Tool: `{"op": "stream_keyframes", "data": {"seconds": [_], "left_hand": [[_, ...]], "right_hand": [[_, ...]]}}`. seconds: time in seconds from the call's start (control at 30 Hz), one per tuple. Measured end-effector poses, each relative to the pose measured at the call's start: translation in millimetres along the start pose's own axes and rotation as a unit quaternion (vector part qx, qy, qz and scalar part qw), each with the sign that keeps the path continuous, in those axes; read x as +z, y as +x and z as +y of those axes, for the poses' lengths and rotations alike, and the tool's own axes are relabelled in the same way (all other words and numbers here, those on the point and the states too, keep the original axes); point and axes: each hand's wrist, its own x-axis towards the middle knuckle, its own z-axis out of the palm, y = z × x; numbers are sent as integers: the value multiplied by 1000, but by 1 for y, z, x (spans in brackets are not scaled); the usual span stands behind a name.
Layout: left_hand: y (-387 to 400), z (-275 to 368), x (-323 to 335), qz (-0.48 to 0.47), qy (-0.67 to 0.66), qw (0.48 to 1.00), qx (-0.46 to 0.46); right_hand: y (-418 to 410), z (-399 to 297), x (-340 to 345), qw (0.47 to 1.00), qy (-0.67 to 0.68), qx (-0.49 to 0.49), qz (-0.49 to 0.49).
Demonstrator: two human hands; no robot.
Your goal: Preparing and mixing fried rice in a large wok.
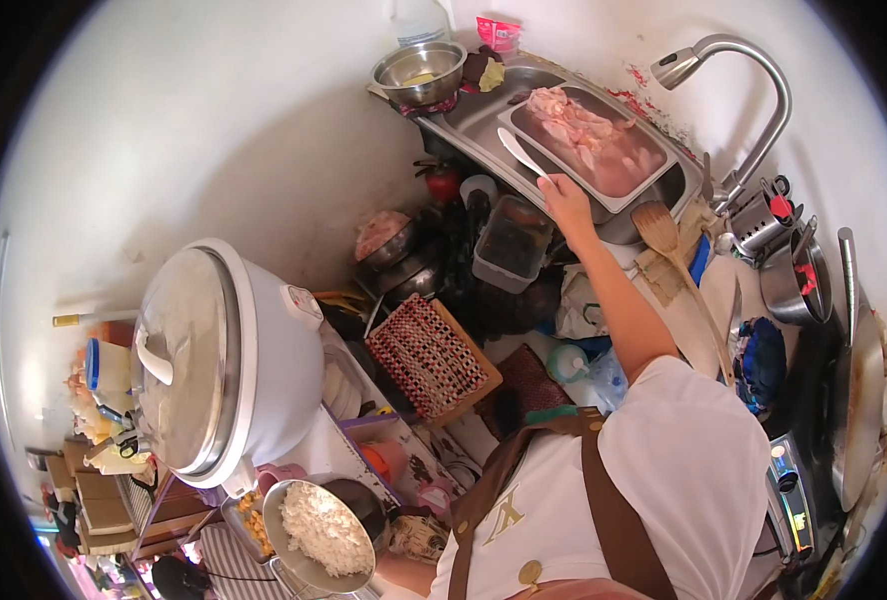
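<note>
My right hand (566, 204) grips the handle of a white rice paddle (519, 152), held above the near edge of the steel sink (467, 124). In the sink, a rectangular metal pan (661, 177) holds raw meat, which looks like chicken, in liquid. At the lower left, a bowl of cooked rice (323, 529) is beside my left forearm; the left hand (389, 564) is mostly hidden by the bowl, so its grasp is unclear. A large white rice cooker (278, 360) with its lid on stands above the bowl.
A steel bowl (420, 73) sits at the sink's far left corner. The curved faucet (777, 97) rises behind the sink. A wooden spatula (676, 259) lies on the right counter near utensil holders. A woven mat (432, 360), a plastic container (513, 247) and pots crowd the space below the sink.
</note>
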Motion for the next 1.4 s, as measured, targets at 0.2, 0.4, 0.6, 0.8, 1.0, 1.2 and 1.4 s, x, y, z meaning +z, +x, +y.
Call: {"op": "stream_keyframes", "data": {"seconds": [0.2,0.4,0.6,0.8,1.0,1.2,1.4], "left_hand": [[-6,21,-6,8,3,999,38],[-12,41,-19,27,-7,996,81],[-20,44,-28,54,-30,992,111],[-21,49,-33,70,-37,988,136],[-74,69,-72,169,-28,967,190],[-203,93,-111,366,-8,872,325],[-261,94,-107,444,2,812,379]], "right_hand": [[56,19,14,987,-138,57,-56],[93,44,37,958,-261,79,-82],[74,35,56,861,-497,-104,-12],[-80,-69,133,877,-40,-430,-210],[-275,-99,185,611,262,-520,-536],[-334,-78,224,562,348,-576,-481],[-352,-78,218,519,427,-588,-449]]}}
